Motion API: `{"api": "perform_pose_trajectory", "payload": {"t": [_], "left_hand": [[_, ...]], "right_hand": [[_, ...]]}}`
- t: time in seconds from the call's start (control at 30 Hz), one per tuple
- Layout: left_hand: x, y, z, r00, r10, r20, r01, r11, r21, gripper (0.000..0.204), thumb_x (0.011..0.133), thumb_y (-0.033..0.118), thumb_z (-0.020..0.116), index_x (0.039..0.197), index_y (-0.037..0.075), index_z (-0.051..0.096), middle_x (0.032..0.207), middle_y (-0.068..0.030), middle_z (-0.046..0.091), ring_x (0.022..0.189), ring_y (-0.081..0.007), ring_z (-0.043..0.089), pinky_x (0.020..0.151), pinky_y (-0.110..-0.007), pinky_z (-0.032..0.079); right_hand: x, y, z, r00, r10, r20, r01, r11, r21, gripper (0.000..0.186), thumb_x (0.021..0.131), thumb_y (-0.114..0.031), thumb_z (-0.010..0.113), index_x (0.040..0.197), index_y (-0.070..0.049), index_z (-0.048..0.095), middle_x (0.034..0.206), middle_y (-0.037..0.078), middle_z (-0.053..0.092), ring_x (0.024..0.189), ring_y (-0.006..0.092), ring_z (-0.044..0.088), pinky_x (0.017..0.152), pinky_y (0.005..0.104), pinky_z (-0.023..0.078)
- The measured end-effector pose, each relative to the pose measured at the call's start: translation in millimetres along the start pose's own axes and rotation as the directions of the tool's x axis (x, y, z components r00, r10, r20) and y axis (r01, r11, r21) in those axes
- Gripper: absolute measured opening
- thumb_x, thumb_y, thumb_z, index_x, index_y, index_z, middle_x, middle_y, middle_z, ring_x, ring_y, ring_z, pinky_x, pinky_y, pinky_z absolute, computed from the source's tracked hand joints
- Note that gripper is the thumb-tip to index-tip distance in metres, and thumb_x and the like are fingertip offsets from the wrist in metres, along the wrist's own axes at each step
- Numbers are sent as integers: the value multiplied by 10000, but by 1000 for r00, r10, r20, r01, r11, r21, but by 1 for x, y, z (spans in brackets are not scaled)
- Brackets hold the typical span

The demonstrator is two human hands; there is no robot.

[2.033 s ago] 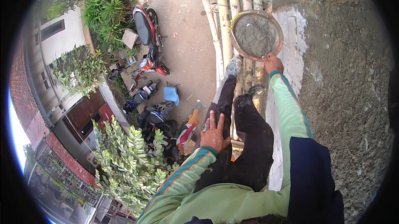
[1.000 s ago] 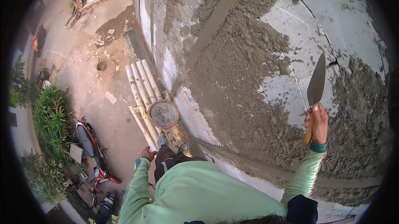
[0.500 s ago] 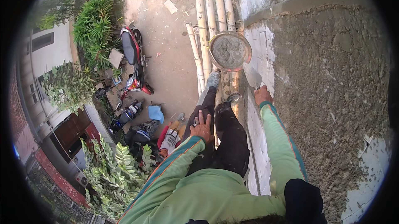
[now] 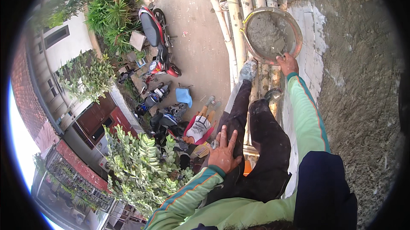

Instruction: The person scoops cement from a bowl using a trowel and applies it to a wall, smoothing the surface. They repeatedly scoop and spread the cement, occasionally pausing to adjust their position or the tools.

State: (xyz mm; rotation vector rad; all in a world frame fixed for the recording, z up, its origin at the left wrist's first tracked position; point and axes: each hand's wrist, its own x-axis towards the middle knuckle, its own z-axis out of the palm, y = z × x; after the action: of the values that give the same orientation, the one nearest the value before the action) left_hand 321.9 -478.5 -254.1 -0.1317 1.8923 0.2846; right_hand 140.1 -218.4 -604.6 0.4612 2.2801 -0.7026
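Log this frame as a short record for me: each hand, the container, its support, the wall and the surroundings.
Left hand: spread on the left thigh
Right hand: at the bucket's near rim; grip unclear
Container: round bucket holding grey mortar
Support: bamboo poles beneath the bucket
Wall: right side, rough grey coating
Surroundings: red-and-black motorbike, blue chair, another person

Outdoors, daylight; rough grey wall (image 4: 363, 106) right of the right grip (image 4: 287, 63).
Left of that grip: brown ground (image 4: 200, 50), blue chair (image 4: 184, 97) lower left; farther left, white house wall (image 4: 72, 16), dark window (image 4: 56, 36), brown door (image 4: 92, 114).
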Motion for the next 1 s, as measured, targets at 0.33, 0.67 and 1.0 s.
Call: {"api": "perform_pose_trajectory", "payload": {"t": [0.33,0.67,1.0], "left_hand": [[-30,9,-5,998,1,-67,0,1000,12,1042,797,439,751,1609,197,144,1671,-192,6,1457,-403,337,1098,-599,369],[-50,-2,-78,890,210,-404,-311,928,-203,803,782,404,777,1422,8,495,1383,-244,564,1288,-396,542,1117,-446,416],[-17,-59,-125,920,119,-373,-199,962,-185,769,778,407,785,1398,24,538,1390,-244,564,1292,-397,542,1119,-443,408]], "right_hand": [[-215,-104,-190,1000,-30,-2,30,999,-15,423,872,-467,631,1151,-153,681,970,169,728,953,386,684,835,488,525],[-620,-257,-570,701,-710,64,713,697,-71,337,927,-408,646,1027,-87,625,736,120,634,708,321,636,681,415,514],[-763,-93,-707,501,44,-864,698,570,434,284,1041,-333,544,903,-85,549,665,-11,536,492,56,486,446,212,426]]}}
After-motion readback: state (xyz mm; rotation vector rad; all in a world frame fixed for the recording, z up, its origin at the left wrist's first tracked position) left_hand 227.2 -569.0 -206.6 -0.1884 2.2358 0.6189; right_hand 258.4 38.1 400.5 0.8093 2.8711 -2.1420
